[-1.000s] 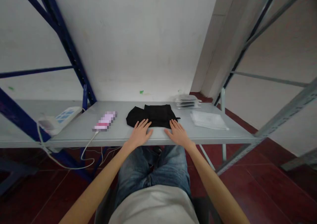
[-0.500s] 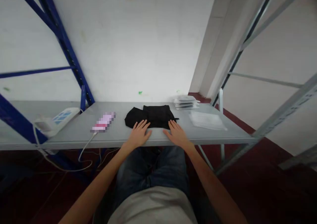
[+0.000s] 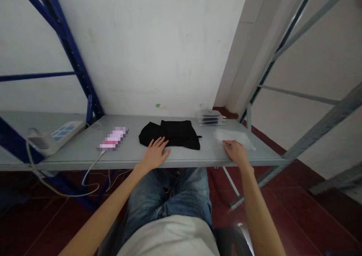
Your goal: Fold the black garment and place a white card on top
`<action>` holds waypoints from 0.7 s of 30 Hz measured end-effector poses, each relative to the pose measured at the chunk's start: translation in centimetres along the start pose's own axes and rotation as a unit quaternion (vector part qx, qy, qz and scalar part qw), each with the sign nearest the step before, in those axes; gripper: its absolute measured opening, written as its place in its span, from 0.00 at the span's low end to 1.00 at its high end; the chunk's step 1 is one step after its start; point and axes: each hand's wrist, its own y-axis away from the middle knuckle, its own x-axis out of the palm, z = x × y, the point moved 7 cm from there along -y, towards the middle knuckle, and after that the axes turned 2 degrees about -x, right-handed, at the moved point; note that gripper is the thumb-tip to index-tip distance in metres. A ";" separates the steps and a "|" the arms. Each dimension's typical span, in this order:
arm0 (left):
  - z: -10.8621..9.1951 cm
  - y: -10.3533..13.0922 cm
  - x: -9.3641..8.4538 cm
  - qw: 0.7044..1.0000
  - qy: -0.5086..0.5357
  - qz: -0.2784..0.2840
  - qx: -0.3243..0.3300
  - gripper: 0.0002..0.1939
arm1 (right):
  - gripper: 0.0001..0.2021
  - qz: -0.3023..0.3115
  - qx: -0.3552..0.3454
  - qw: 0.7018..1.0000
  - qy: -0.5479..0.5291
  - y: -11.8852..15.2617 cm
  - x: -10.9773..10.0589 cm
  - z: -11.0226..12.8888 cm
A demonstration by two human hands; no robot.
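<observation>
A folded black cloth item point(image 3: 178, 132), perhaps a garment, lies flat on the grey shelf table in front of me. My left hand point(image 3: 154, 156) is open, palm down, with its fingertips resting on the cloth's near left part. Off to the right, my right hand point(image 3: 236, 152) is at the near edge of a flat, clear plastic bag point(image 3: 239, 137). Its fingers are curled in against that edge, and the thumb points inward. The palm hides part of the bag.
Behind the bag sits a stack of white packets point(image 3: 210, 117). A phone point(image 3: 113, 138) with a white cable lies at left, beside a white power strip point(image 3: 63, 135). Blue rack posts point(image 3: 76, 59) rise on the left and grey ones on the right. A white wall closes the back.
My right hand has left the right side of the black cloth and moved right to the plastic bag, its fingers now curled. My left hand stays on the cloth.
</observation>
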 end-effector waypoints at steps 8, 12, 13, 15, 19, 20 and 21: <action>-0.1 -0.1 0.0 1.000 0.009 0.001 -0.001 0.27 | 0.15 -0.043 -0.007 0.999 0.025 0.1 -1.7 2.6; -0.3 0.1 -0.8 0.999 0.021 -0.028 -0.009 0.26 | 0.19 -0.161 -0.063 0.985 -0.026 0.1 -5.6 5.9; -0.4 0.1 -1.4 0.998 0.028 -0.047 -0.005 0.26 | 0.19 -0.184 -0.084 0.978 -0.043 0.1 -6.5 7.3; -0.8 0.1 -2.7 0.995 0.053 -0.089 0.008 0.28 | 0.19 -0.211 -0.128 0.966 -0.071 0.2 -7.8 10.9; -1.3 0.2 -5.2 0.977 0.143 -0.156 0.018 0.34 | 0.18 -0.177 -0.244 0.948 -0.100 1.7 -7.4 20.2; -1.4 0.3 -5.7 0.972 0.160 -0.171 0.016 0.33 | 0.17 -0.154 -0.278 0.943 -0.098 2.3 -6.7 22.4; -1.5 0.4 -6.1 0.967 0.172 -0.186 0.015 0.30 | 0.17 -0.133 -0.311 0.936 -0.095 3.1 -5.8 24.3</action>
